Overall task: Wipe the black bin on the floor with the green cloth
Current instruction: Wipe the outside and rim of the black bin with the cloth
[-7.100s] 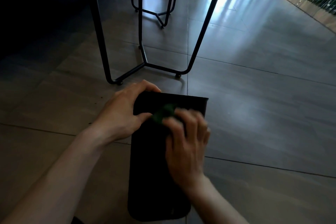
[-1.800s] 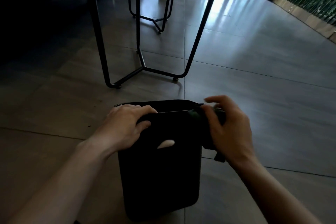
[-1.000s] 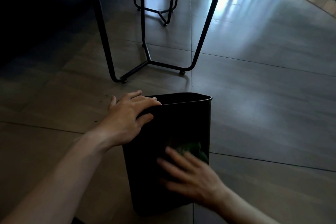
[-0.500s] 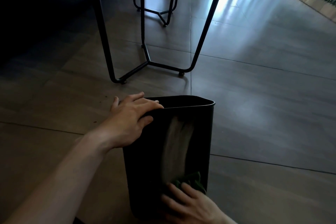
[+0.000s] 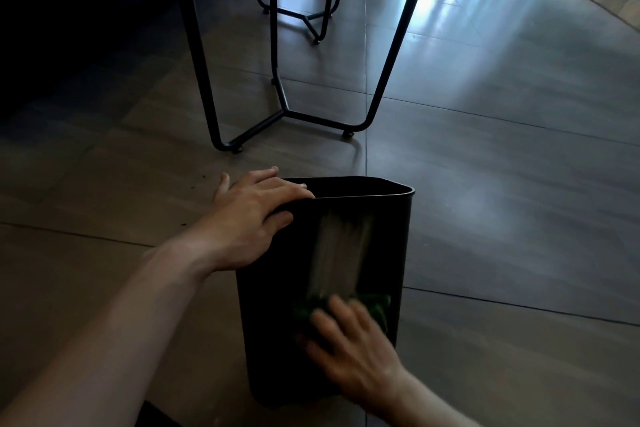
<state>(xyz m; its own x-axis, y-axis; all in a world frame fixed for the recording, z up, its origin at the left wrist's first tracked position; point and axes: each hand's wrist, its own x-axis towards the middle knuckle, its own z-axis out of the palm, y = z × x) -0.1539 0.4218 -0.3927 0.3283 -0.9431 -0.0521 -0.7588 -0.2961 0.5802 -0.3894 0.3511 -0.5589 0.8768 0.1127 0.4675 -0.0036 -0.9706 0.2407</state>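
While the left hand [image 5: 254, 218] still grips the black bin's [image 5: 391, 253] rim, the flat-fingered right hand [image 5: 349, 347] has dragged the green cloth [image 5: 375, 307] down its near wall, leaving a pale streak [image 5: 337, 253], so wiping is underway.

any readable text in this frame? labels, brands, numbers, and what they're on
None readable.
black bin: no label or brand shows on the near wall; the pale streak there is a sheen, not print.
green cloth: no tag visible, and it is motion-blurred under the right hand.
Black table legs and tiled floor: no markings.
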